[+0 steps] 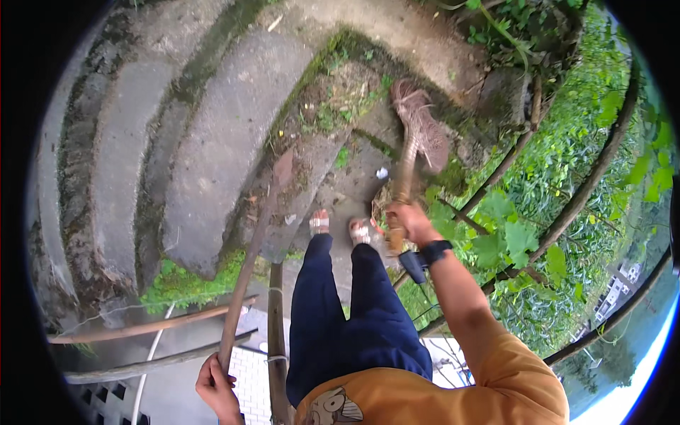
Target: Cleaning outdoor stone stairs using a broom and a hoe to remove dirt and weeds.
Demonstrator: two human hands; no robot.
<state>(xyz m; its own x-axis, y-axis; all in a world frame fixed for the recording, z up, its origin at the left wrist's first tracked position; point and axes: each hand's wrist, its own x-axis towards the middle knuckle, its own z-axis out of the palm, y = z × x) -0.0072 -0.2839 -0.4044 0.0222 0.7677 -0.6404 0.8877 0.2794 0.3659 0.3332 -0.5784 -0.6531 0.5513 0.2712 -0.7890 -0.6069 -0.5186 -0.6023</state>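
My left hand (218,385) at the lower left is closed around a long wooden pole (249,265). The pole slants away over the steps and ends in a flat, rust-brown head (283,167), blurred, of a kind I cannot tell. My right hand (413,220) grips the short handle of a hand broom (406,170) in front of my right side. Its brown bristle head (425,125) points away from me, over the mossy paving at the corner of a ledge. Motion blurs the handle near my fingers.
Worn concrete steps (228,127) climb to the left, with moss along their edges. Soil, weeds and litter (340,101) lie in the corner ahead. A wooden pole railing (574,212) and leafy vines (510,241) border the right. Wooden rails (159,321) cross the lower left.
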